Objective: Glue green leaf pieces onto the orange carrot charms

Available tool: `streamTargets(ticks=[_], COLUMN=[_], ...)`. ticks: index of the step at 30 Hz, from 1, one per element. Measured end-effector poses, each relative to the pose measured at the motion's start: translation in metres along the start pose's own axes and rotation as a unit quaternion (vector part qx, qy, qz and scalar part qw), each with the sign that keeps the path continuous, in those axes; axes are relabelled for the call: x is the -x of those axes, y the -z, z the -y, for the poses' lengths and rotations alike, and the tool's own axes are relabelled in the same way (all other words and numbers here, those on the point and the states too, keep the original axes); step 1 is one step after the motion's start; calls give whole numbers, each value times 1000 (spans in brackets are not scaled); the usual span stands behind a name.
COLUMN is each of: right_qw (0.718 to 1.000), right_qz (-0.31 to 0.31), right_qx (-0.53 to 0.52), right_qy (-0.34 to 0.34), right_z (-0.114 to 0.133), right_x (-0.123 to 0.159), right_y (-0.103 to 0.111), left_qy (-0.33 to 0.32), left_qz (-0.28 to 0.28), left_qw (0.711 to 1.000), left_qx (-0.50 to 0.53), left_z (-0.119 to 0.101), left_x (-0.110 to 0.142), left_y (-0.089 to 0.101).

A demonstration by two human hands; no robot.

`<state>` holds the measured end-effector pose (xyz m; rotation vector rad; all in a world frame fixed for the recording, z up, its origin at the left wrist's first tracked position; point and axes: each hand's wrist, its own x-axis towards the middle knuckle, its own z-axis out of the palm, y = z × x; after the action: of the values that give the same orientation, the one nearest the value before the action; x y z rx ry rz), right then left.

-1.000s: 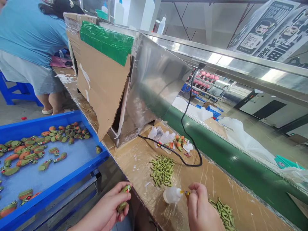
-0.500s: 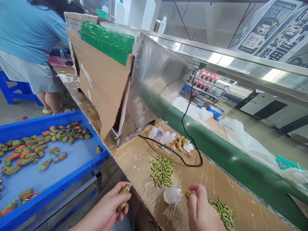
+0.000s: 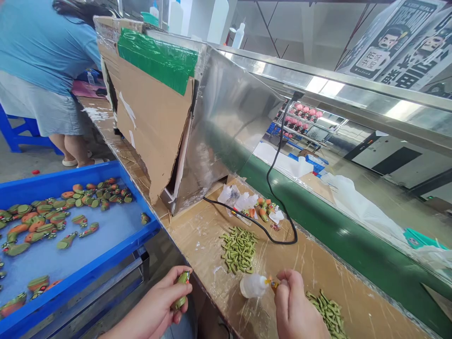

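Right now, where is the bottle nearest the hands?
In the head view, the bottle is on the bench, left of the right hand, just below a green pile.

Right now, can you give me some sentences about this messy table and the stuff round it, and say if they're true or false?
1. The bare left hand holds a small green figure. True.
2. The big plastic tray is red. False: it is blue.
3. Curved green pieces lie in two piles on the brown-covered table. True.
4. The thin black cable lies inside the tray. False: it runs across the table.
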<state>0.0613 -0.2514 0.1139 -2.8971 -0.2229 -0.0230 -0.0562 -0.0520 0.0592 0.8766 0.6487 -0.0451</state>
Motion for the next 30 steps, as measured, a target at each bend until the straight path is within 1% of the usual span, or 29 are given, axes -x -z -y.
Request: streamTargets(ticks=[7, 16, 18, 21, 23, 26, 28, 30], right_qw=[1000, 997, 995, 986, 979, 980, 980, 978], right_qz=[-4, -6, -8, -25, -35, -36, -43, -74], right_qx=[-21, -75, -96, -163, -193, -187, -187, -195], right_qy=[-4, -9, -12, -36, -55, -61, -43, -14], right_z=[0, -3, -3, -7, -13, -30, -44, -55], right_x=[0, -1, 0, 1, -1, -10, -19, -24], right_y=[0, 0, 1, 0, -5, -20, -32, -42], left_qy=[-2, 10, 18, 33, 35, 35, 43, 52], left_qz=[1, 33, 40, 49, 51, 54, 64, 75], left_qw=[1000, 995, 994, 993, 992, 991, 989, 986], left_qx=[17, 94, 101, 104, 106, 115, 126, 137], left_z=[1, 4, 4, 3, 2, 0, -1, -2], left_x=[-1, 0, 1, 1, 1, 1, 2, 4], left_y=[2, 2, 2, 3, 3, 3, 2, 1])
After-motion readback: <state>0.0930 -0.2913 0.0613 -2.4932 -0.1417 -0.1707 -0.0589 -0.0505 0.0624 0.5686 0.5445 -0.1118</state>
